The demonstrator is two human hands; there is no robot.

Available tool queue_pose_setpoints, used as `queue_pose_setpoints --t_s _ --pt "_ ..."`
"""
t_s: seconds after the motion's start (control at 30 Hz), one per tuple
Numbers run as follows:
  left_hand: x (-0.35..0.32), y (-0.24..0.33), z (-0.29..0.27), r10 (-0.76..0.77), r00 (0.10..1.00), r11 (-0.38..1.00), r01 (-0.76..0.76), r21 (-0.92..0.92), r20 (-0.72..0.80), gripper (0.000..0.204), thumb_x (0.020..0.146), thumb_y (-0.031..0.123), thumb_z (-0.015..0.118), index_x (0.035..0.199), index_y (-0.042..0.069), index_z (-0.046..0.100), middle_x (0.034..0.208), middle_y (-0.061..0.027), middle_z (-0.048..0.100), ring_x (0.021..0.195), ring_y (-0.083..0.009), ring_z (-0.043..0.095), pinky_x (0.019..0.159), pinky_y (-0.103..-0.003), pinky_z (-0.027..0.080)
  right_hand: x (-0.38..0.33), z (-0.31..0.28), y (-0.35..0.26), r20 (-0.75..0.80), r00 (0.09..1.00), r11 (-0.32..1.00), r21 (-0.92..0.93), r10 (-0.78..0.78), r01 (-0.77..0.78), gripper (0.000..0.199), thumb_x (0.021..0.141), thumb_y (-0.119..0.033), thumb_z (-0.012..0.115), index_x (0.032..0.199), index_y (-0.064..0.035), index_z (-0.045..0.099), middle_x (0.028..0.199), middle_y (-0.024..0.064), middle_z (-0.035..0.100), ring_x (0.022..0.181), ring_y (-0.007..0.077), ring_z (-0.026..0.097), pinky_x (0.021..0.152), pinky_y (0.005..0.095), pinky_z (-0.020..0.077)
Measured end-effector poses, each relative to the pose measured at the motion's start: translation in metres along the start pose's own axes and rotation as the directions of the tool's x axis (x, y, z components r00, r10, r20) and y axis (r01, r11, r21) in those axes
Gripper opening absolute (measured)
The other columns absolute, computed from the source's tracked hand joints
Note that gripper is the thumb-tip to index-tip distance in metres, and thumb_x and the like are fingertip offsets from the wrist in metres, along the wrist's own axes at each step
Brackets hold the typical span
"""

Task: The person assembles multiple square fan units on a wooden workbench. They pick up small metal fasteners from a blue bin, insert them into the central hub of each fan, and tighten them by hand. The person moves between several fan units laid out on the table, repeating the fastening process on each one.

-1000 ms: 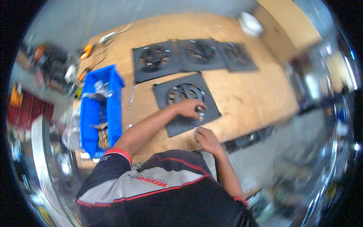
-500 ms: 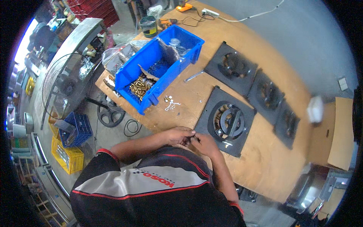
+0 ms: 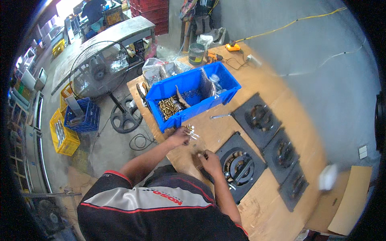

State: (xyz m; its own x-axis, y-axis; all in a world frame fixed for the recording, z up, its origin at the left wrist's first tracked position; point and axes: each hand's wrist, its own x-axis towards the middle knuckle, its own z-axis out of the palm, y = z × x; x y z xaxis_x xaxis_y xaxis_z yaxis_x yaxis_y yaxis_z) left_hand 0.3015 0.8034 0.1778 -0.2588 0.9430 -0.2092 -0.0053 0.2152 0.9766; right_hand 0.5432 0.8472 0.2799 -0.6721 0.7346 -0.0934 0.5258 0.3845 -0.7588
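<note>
Yellow crate [image 3: 71, 148] has silvery parts [image 3: 59, 132], blue bin [image 3: 201, 109] has brass screws [image 3: 168, 108] at its left end. Left hand [image 3: 181, 136]'s by little white bits [image 3: 193, 132] on the surface [image 3: 265, 201], right hand [image 3: 210, 160]'s beside the black square plate [image 3: 240, 165]. Can't tell either grip.

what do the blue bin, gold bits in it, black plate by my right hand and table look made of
Blue bin: likely moulded plastic, smooth and slightly glossy, in one even colour.
Gold bits: probably brass or brass-plated metal, from the yellow shine.
Black plate: matte dark surface; painted metal or plastic, I can't tell.
Table: looks like wood or plywood, tan with a mottled face.
</note>
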Motion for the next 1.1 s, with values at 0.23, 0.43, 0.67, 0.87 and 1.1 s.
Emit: queue_pose_setpoints --t_s 0.23,0.43,0.67,0.87,1.1 --pt "0.022 -0.007 -0.001 0.109 0.983 0.766 0.013 0.643 -0.150 0.021 0.093 0.023 0.065 0.105 0.007 0.072 0.094 -0.0171 0.072 0.084 -0.0296 0.071 0.074 -0.046 0.055 -0.039 -0.022 0.004 -0.036 0.997 0.994 0.084 0.072 -0.069 0.035 0.090 -0.031 0.068 0.096 0.0034 0.066 0.085 0.0239 0.068 0.079 0.0325 0.068 0.073 0.0406 0.0503" --pt "0.002 0.017 0.002 0.093 0.979 0.558 0.098 0.824 -0.179 0.031 0.091 0.037 0.068 0.111 0.014 0.071 0.098 -0.0170 0.072 0.089 -0.0363 0.069 0.079 -0.052 0.052 -0.084 -0.027 0.015 -0.058 0.980 0.971 0.154 0.191 -0.180 0.031 0.089 -0.027 0.071 0.100 0.0012 0.070 0.088 0.0148 0.072 0.082 0.0231 0.067 0.075 0.0355 0.0510" --pt "0.002 0.042 0.010 0.139 0.987 0.387 0.023 0.922 -0.083 0.064 0.094 0.036 0.062 0.152 0.028 0.037 0.109 -0.0166 0.071 0.098 -0.0378 0.069 0.085 -0.052 0.053 -0.118 -0.040 0.009 -0.084 0.940 0.928 0.208 0.331 -0.308 0.039 0.090 -0.036 0.068 0.110 -0.0035 0.069 0.103 0.0196 0.071 0.095 0.0365 0.068 0.085 0.0433 0.0523" --pt "0.006 0.135 0.012 0.068 0.994 0.254 -0.106 0.961 0.091 0.047 0.090 0.026 0.061 0.136 0.019 0.057 0.108 -0.0167 0.071 0.097 -0.0383 0.068 0.087 -0.051 0.053 -0.124 -0.061 -0.013 -0.166 0.900 0.885 0.320 0.404 -0.339 0.035 0.090 -0.033 0.069 0.109 -0.0031 0.070 0.107 0.0195 0.071 0.101 0.0370 0.068 0.089 0.0426 0.0523" --pt "0.149 0.280 0.000 0.425 0.883 0.287 -0.340 0.896 0.199 0.034 0.086 0.023 0.063 0.118 0.012 0.069 0.103 -0.0176 0.071 0.095 -0.0373 0.067 0.082 -0.049 0.053 -0.141 -0.063 -0.008 -0.320 0.827 0.854 0.413 0.462 -0.317 0.031 0.090 -0.028 0.069 0.106 -0.0011 0.070 0.098 0.0202 0.072 0.094 0.0358 0.069 0.085 0.0417 0.0526"
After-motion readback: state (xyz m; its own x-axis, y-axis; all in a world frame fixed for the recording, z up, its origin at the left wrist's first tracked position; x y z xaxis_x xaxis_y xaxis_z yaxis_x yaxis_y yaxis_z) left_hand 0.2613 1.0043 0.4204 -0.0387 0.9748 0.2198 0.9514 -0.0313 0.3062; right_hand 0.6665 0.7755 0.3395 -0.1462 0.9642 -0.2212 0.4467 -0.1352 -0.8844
